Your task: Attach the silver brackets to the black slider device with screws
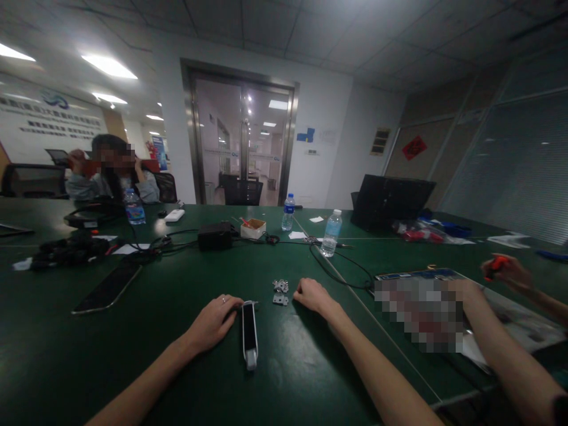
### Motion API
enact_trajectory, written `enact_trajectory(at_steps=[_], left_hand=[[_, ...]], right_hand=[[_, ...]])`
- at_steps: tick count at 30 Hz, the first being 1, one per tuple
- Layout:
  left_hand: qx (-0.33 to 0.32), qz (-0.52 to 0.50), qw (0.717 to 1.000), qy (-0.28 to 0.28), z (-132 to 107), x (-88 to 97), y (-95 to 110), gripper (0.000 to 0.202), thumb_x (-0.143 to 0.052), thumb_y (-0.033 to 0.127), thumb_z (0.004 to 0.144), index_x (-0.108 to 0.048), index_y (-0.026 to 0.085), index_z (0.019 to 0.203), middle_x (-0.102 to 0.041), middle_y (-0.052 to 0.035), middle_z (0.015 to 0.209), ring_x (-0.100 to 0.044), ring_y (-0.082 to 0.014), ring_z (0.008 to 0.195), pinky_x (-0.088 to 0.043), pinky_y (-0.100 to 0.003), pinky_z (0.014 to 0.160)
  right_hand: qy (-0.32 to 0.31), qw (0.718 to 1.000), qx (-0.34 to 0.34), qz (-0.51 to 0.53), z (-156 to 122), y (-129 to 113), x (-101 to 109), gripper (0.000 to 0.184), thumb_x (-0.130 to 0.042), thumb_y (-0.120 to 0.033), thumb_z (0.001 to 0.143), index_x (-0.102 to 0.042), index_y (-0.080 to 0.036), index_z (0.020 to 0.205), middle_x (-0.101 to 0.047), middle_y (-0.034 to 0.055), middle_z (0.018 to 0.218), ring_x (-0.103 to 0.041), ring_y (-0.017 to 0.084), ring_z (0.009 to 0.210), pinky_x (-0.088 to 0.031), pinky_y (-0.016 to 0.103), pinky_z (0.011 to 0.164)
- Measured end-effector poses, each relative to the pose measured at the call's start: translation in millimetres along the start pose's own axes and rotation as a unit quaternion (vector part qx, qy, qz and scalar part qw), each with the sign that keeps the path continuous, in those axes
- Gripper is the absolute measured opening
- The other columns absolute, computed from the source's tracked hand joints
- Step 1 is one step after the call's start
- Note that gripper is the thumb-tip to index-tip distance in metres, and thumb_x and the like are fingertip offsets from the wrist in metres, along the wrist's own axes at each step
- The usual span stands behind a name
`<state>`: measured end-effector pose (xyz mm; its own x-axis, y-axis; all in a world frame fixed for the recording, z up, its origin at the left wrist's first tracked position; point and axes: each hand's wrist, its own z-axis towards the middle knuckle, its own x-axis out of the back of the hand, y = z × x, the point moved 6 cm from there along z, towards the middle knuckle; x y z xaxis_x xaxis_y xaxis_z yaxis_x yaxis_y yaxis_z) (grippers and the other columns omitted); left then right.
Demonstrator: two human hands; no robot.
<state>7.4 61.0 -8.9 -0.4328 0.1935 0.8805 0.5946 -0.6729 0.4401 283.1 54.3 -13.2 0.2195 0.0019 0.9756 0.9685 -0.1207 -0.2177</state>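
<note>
On the counter, the left hand curled beside a long black device, the right hand curled near small metal hinges.

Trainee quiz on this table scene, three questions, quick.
1. Which is closer to the two small metal fittings: the left hand or the right hand?
2. True or false: the left hand wears a ring.
3. What colour is the item in the co-worker's hand at the right of the view?

Key: 1. right hand; 2. true; 3. orange-red.
</note>
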Motion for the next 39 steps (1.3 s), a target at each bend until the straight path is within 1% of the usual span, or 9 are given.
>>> enact_trajectory(at_steps=[3, 10, 15, 18, 22, 26, 32, 39], left_hand=[[-0.006, 0.004, 1.0, 0.005, -0.6, -0.5, -1.5, 0.033, -0.042, 0.024, 0.091, -0.057, 0.022, 0.121, -0.061, -0.0056, 0.115, -0.056, -0.0233, 0.105, -0.047, -0.039, 0.091], [0.005, 0.007, 1.0, -0.009, -0.6, 0.9, -0.1, 0.034, -0.042, 0.024, 0.091, -0.056, 0.021, 0.121, -0.06, -0.0059, 0.117, -0.056, -0.0228, 0.106, -0.047, -0.038, 0.091], [0.004, 0.004, 1.0, -0.011, -0.8, 2.1, 2.9, 0.034, -0.042, 0.022, 0.091, -0.057, 0.021, 0.121, -0.061, -0.0063, 0.117, -0.056, -0.0233, 0.106, -0.047, -0.038, 0.091], [0.0, 0.004, 1.0, -0.009, -0.8, 2.2, 3.7, 0.033, -0.042, 0.022, 0.091, -0.057, 0.021, 0.12, -0.061, -0.0062, 0.116, -0.056, -0.0235, 0.105, -0.047, -0.039, 0.091], [0.001, 0.004, 1.0, -0.007, -0.4, 2.0, 3.1, 0.034, -0.043, 0.021, 0.09, -0.057, 0.021, 0.121, -0.061, -0.0061, 0.115, -0.056, -0.0235, 0.105, -0.047, -0.039, 0.091], [-0.009, 0.011, 1.0, -0.007, -0.9, 3.1, 6.8, 0.033, -0.042, 0.021, 0.09, -0.057, 0.02, 0.12, -0.062, -0.0073, 0.113, -0.056, -0.0239, 0.103, -0.046, -0.039, 0.091], [0.004, 0.004, 1.0, -0.013, -1.9, 6.8, 12.0, 0.033, -0.042, 0.02, 0.09, -0.057, 0.02, 0.119, -0.062, -0.007, 0.112, -0.056, -0.0242, 0.103, -0.047, -0.038, 0.09], [0.011, 0.001, 1.0, -0.018, -2.0, 6.3, 11.1, 0.034, -0.041, 0.021, 0.09, -0.056, 0.02, 0.121, -0.061, -0.0073, 0.114, -0.056, -0.0238, 0.103, -0.047, -0.039, 0.09]], right_hand=[[0.005, 1.0, -0.006, -0.005, -0.5, 0.4, 0.6, 0.025, -0.051, -0.029, 0.084, -0.071, -0.015, 0.091, -0.069, 0.0148, 0.105, -0.066, 0.024, 0.095, -0.044, 0.025, 0.071], [-0.009, 1.0, 0.016, 0.003, -0.1, 0.7, 0.7, 0.027, -0.049, -0.033, 0.088, -0.071, -0.016, 0.087, -0.07, 0.012, 0.1, -0.066, 0.022, 0.095, -0.042, 0.024, 0.072], [-0.007, 1.0, 0.024, 0.009, -3.1, -1.7, 2.6, 0.028, -0.049, -0.035, 0.089, -0.07, -0.017, 0.089, -0.07, 0.012, 0.101, -0.066, 0.022, 0.095, -0.042, 0.024, 0.072], [-0.005, 1.0, 0.027, 0.013, -5.4, -4.1, 4.4, 0.028, -0.05, -0.037, 0.088, -0.071, -0.017, 0.089, -0.071, 0.0109, 0.1, -0.066, 0.022, 0.093, -0.042, 0.024, 0.069], [-0.01, 0.999, 0.027, 0.014, -5.2, -5.3, 4.3, 0.023, -0.054, -0.032, 0.085, -0.071, -0.017, 0.086, -0.071, 0.0098, 0.098, -0.067, 0.022, 0.092, -0.04, 0.024, 0.066], [-0.015, 0.999, 0.029, 0.012, -3.3, -4.6, 2.5, 0.021, -0.056, -0.029, 0.082, -0.073, -0.017, 0.084, -0.072, 0.0096, 0.093, -0.067, 0.022, 0.09, -0.04, 0.023, 0.064], [-0.019, 0.999, 0.039, 0.013, -3.2, -5.3, 1.8, 0.021, -0.055, -0.028, 0.08, -0.073, -0.018, 0.083, -0.072, 0.0085, 0.091, -0.067, 0.02, 0.087, -0.039, 0.022, 0.064], [-0.01, 0.998, 0.052, 0.021, -5.5, -8.8, 2.6, 0.018, -0.055, -0.027, 0.08, -0.07, -0.018, 0.081, -0.071, 0.0075, 0.089, -0.066, 0.02, 0.084, -0.035, 0.023, 0.06]])
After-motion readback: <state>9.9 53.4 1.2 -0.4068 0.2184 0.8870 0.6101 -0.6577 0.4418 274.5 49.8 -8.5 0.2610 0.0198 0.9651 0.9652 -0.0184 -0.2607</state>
